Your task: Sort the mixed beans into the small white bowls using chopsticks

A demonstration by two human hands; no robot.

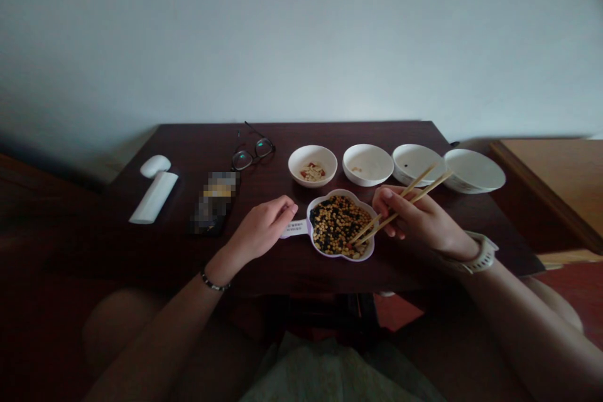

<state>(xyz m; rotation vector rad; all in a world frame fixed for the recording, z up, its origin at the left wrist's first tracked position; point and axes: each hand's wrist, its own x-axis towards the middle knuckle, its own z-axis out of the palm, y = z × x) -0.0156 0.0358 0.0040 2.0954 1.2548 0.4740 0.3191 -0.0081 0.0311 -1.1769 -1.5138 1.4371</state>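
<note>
A white flower-shaped dish (342,259) with a purple rim and a short labelled handle lies near the table's front edge. Mixed yellow and black beans (336,223) fill it, with a few paler pieces and a reddish one among them. My left hand (264,225) is closed at the end of the handle, its thumb on top and most fingers hidden underneath. In my right hand (417,217) is a pair of wooden chopsticks (393,217). Their tips are down in the beans at the dish's lower right.
Behind the dish stand a white bowl (313,149) with pale and red pieces, a bowl (370,160) with a few pale bits, a bowl (412,154) with a dark speck, and another bowl (475,169). Glasses (254,154), a phone (215,201) and a white case (154,198) lie left.
</note>
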